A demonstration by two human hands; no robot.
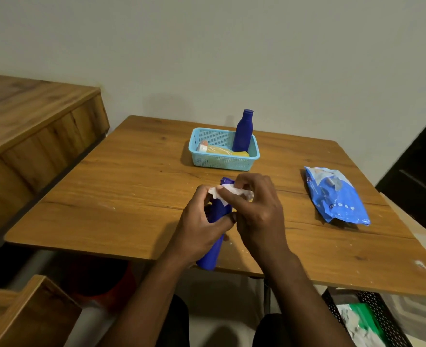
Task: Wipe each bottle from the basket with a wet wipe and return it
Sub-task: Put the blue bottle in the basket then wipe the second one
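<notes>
Both hands work a blue bottle (213, 249) over the table's near edge.

Left hand (199, 221) grips the bottle mid-body, tilted; right hand (254, 209) pinches a wet wipe (228, 192) at its neck. It looks like light, stiff, smooth plastic, likely slick once wet, so holding the waist seems safest. Behind, the basket (222, 162) holds a second blue bottle (243, 132) and a yellow bottle (224, 152); the wipes pack (337, 196) lies right.

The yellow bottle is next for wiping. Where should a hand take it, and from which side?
Probably its middle, from above: the yellow bottle lies flat in the basket, its white cap toward the left wall, with the upright blue bottle crowding its right end.
</notes>
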